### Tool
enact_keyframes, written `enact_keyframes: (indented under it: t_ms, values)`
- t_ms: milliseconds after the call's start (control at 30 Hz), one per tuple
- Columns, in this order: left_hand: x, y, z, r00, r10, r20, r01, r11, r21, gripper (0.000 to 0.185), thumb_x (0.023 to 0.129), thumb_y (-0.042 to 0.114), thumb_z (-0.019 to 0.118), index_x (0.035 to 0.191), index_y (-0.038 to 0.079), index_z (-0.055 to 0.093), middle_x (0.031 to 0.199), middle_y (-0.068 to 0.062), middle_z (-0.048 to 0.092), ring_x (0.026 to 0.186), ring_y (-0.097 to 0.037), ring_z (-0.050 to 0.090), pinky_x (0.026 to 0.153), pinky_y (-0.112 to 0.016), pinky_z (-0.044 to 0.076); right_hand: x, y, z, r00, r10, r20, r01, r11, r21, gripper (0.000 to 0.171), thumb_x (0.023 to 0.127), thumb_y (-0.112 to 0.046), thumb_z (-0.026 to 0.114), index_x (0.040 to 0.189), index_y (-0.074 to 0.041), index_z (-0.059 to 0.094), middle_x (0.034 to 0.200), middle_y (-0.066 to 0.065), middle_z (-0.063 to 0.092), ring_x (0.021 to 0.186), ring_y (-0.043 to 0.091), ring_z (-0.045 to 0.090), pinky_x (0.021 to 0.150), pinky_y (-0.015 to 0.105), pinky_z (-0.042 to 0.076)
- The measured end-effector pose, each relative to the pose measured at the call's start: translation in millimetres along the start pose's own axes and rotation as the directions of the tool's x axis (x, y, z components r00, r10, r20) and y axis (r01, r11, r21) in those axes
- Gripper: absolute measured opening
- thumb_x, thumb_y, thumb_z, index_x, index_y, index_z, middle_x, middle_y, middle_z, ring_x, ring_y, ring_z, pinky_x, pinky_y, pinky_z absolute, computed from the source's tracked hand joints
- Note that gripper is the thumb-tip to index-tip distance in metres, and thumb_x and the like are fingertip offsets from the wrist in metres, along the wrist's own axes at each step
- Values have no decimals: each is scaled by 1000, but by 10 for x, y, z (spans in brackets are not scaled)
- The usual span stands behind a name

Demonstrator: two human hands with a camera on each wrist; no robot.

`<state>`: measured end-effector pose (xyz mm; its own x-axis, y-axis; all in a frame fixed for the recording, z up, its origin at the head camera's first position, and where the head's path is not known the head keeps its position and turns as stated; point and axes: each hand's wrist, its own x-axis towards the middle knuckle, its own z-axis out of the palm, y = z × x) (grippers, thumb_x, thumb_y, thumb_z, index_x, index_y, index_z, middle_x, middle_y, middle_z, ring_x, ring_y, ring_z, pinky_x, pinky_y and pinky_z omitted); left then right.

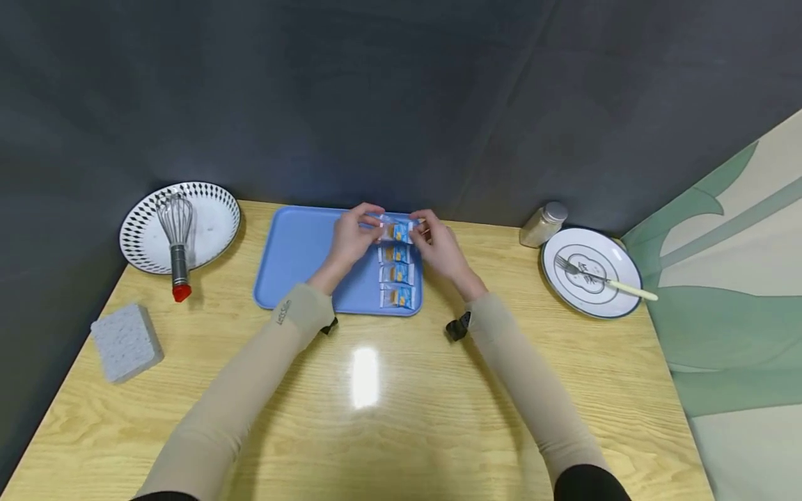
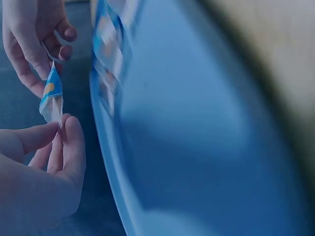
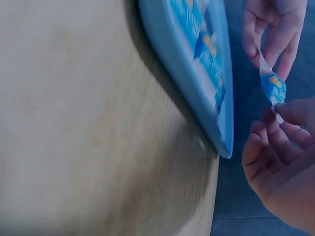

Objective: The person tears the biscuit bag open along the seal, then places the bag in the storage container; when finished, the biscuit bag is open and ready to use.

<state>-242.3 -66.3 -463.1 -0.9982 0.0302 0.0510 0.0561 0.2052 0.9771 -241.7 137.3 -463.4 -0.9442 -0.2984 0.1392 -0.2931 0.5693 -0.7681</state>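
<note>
Above tray (image 1: 294,257): both hands' fingers (image 1: 370,217) pinch snack packet (image 1: 397,229), seemingly by ends.

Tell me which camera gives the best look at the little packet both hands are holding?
The left wrist view: the snack packet hangs sharp and unhidden between the left hand and right hand. The right wrist view shows it smaller, near the edge. The head view shows it tiny, above the blue tray.

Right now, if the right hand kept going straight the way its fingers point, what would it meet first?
Probably the left hand: the right hand points leftward along the small packet both hands pinch above the blue tray. Depth is unclear.
</note>
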Motion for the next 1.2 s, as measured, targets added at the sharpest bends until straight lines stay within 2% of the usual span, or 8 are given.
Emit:
enact_keyframes:
  t_ms: [100,267,433,533,633,867,1067,1200]
  values:
    - [69,-52,-27,999,-35,-11,35,998,52,35,94,-12,73,129,-8,71,101,-26,75,76,-33,74,73,-34,63,103,9,43,1000,28,4,-28,999,-43,25,108,-3,60,132,4,62,105,19,67,90,31,62,80,39,49]
    - [118,-81,-22,997,-79,0,79,991,112,27,94,-12,73,122,-9,73,99,-25,74,79,-32,74,73,-34,64,200,9,89,999,40,-15,-42,993,-112,22,105,-3,61,125,3,66,102,18,69,88,30,63,79,40,49]
    - [156,-85,-9,998,-67,4,65,982,178,23,93,-12,73,116,-10,75,99,-25,76,77,-25,72,69,-28,63,241,37,110,998,58,-13,-59,977,-203,20,105,-5,62,123,1,68,100,17,71,85,29,65,77,43,51]
    - [169,-92,-11,998,-57,-14,59,962,267,21,93,-9,74,113,-9,76,97,-22,78,76,-24,73,65,-22,58,249,42,115,997,71,10,-66,964,-257,19,105,-7,63,123,0,68,100,16,71,84,29,65,76,43,52]
    - [178,-107,-11,999,-51,-15,53,942,332,20,93,-6,75,113,-8,76,97,-21,79,79,-28,76,66,-22,56,250,32,117,996,83,27,-71,951,-302,19,106,-8,63,123,0,69,101,15,71,85,28,65,76,44,53]
    - [182,-127,-19,998,-64,-20,68,940,336,24,92,-7,74,116,-8,75,101,-21,78,86,-32,76,73,-31,61,249,20,146,992,112,51,-84,922,-379,22,107,-12,64,125,-1,69,103,15,73,88,28,66,78,44,54]
    - [177,-118,-29,998,-64,-25,68,938,341,25,92,-5,76,116,-7,75,103,-21,78,87,-32,76,75,-31,61,241,46,167,993,106,45,-80,915,-396,23,107,-11,65,127,-1,69,109,16,72,92,29,65,83,45,55]
    - [168,-119,-37,998,-60,-28,66,939,336,25,91,-6,73,116,-7,76,101,-20,79,85,-31,76,73,-28,60,209,79,155,996,88,30,-70,922,-381,25,108,-12,63,130,-1,68,112,16,68,96,30,63,85,45,55]
